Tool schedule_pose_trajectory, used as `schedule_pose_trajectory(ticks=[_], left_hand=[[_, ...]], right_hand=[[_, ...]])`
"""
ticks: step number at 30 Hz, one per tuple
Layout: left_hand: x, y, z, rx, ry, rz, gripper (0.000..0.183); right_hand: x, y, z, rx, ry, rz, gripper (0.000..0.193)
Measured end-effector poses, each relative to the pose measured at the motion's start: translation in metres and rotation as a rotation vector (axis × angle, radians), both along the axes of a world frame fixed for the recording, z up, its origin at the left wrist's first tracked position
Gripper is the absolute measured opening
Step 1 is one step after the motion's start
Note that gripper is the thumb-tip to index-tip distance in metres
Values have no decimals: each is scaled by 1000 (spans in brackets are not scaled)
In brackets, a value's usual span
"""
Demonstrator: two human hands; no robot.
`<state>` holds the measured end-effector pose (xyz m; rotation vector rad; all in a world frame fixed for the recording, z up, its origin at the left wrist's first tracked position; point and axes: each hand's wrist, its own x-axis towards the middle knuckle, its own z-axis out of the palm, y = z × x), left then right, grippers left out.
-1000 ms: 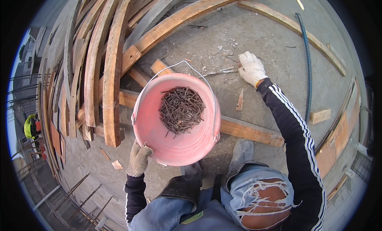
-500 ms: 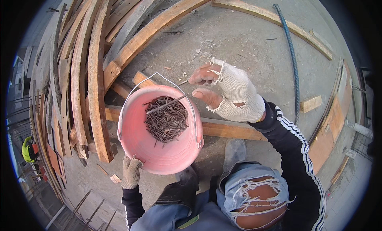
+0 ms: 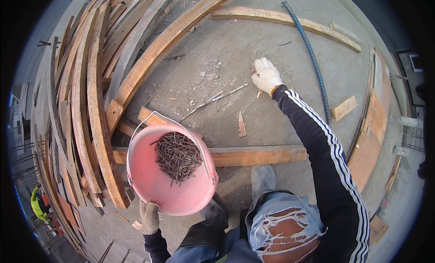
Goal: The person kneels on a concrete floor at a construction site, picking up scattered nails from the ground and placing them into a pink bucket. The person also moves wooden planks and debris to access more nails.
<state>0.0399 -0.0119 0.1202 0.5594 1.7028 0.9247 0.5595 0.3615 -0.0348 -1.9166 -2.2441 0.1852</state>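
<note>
The left hand [image 3: 149,216] gripped the rim of the pink bucket [image 3: 170,172], steadying its nails [image 3: 178,155], while the right hand [image 3: 266,75] reached to the concrete floor [image 3: 217,50], fingers closing on something unclear.

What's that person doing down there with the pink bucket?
A person crouches on a dusty concrete floor among long wooden planks. Their gloved left hand grips the rim of a round pink plastic bucket holding a heap of rusty nails. Their gloved right hand reaches out to the floor, fingers down on small debris there.
</note>
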Motion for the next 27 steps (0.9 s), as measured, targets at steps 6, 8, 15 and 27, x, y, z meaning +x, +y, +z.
schedule_pose_trajectory(ticks=[6,8,15,27], left_hand=[[8,0,6,-6,44,56,50],[3,-7,2,-5,39,49,49],[-14,-32,-8,39,141,20,56],[-12,-30,-3,47,229,-127,33]], right_hand=[[74,49,2,101,461,-411,30],[106,76,3,119,197,-516,25],[140,133,-15,-95,-53,-698,48],[99,120,18,-223,-105,-507,50]])
